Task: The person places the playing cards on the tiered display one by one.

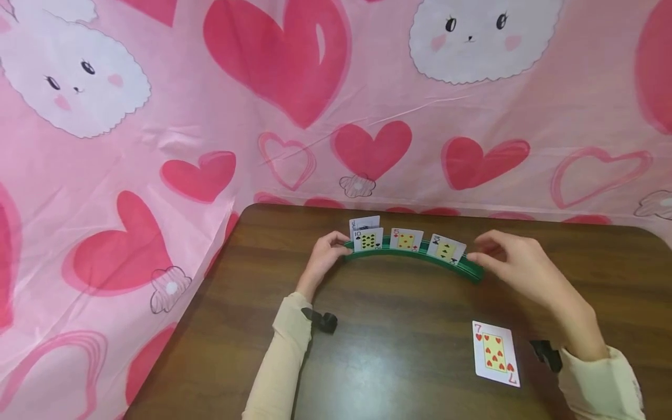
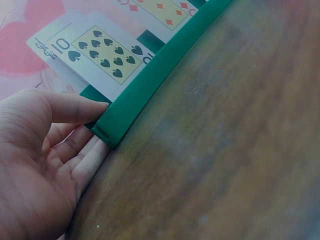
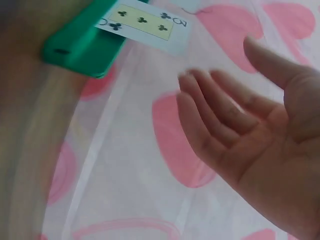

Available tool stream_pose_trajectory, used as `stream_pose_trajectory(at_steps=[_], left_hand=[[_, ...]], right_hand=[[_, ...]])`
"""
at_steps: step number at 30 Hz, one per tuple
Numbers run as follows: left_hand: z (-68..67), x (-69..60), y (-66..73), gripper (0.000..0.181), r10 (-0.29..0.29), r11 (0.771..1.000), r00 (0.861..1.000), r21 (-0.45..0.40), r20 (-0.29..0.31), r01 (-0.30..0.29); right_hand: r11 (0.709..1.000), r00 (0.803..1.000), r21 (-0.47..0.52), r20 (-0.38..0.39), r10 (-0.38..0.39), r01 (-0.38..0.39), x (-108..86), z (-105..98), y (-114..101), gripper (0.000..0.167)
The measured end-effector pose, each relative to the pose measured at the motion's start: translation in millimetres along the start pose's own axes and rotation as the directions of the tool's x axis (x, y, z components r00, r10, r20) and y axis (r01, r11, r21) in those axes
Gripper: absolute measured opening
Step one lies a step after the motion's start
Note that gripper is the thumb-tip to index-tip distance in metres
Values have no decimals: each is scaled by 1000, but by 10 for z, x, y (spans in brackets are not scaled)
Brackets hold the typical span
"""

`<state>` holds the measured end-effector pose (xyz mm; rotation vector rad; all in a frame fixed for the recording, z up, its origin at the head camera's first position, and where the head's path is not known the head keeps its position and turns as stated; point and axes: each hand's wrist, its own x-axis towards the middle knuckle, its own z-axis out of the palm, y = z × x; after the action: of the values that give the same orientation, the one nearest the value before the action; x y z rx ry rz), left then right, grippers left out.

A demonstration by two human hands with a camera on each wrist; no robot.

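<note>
A curved green card holder [image 1: 401, 252] stands on the table with playing cards upright in it. My left hand [image 1: 326, 255] pinches its left end; in the left wrist view the thumb [image 2: 80, 107] presses one side, with the other fingers behind and below. By that end stands a ten of spades [image 1: 368, 240], partly covering what looks like a joker [image 1: 364, 222]. A five of diamonds [image 1: 406, 240] is in the middle, a three of clubs [image 1: 446, 250] towards the right. Just off the right end, my right hand [image 1: 517, 262] holds nothing, its fingers loosely bent and apart from the holder.
A seven of hearts [image 1: 496, 353] lies face up on the brown wooden table [image 1: 388, 356], nearer than the holder and below the right hand. Pink cloth [image 1: 294, 163] with hearts and white animal faces hangs behind the table and along its left side.
</note>
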<state>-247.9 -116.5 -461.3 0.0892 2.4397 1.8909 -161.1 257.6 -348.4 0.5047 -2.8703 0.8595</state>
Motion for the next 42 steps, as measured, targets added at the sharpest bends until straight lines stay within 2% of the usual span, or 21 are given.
stream_pose_trajectory(at_steps=[4,6,7,10,12,13,14,15,20,22,25,28,30,35,42], left_hand=[[-7,8,19,18,1,1000,1000,2,-2,-1],[-9,8,18,18,-1,1000,1000,6,-1,1],[-10,7,15,18,-1,1000,1000,7,1,1],[-9,2,10,18,-5,1000,1000,4,4,5],[-6,3,1,18,-10,1000,1000,-4,4,10],[-3,3,-3,17,-11,1000,1000,-9,5,11],[0,4,-3,17,-10,1000,1000,-11,4,10],[2,4,-1,17,-9,1000,1000,-13,3,9],[15,7,17,18,0,1000,1000,-19,2,0],[18,10,18,18,-3,1000,1000,-19,8,3],[16,12,25,18,-3,1000,1000,-12,12,3],[4,10,35,17,3,1000,1000,-13,7,-3],[-5,8,35,17,5,1000,1000,-15,4,-5],[-13,-1,14,19,-8,1000,1000,-17,9,8],[8,6,-15,18,-5,1000,1000,-18,6,5]], right_hand=[[1000,989,25,151,-7,3,-198,55,103,37],[999,965,50,263,1,-14,-270,118,174,44],[998,945,57,327,11,-32,-299,148,209,49],[993,858,43,508,74,-111,-339,237,289,65],[991,814,-2,570,113,-136,-339,301,324,72],[989,803,-36,580,137,-142,-332,327,331,74],[987,800,-63,579,155,-146,-323,351,336,73],[986,805,-84,570,164,-142,-317,373,336,70],[987,862,-103,482,158,-123,-294,427,321,45],[986,872,-104,460,167,-133,-295,435,301,43],[977,864,-135,458,207,-163,-300,451,248,56],[966,845,-181,473,248,-182,-297,490,185,78],[961,838,-200,478,264,-189,-284,515,144,86],[954,829,-197,475,296,-227,-266,564,93,87],[932,845,-210,397,357,-295,-302,526,135,88]])
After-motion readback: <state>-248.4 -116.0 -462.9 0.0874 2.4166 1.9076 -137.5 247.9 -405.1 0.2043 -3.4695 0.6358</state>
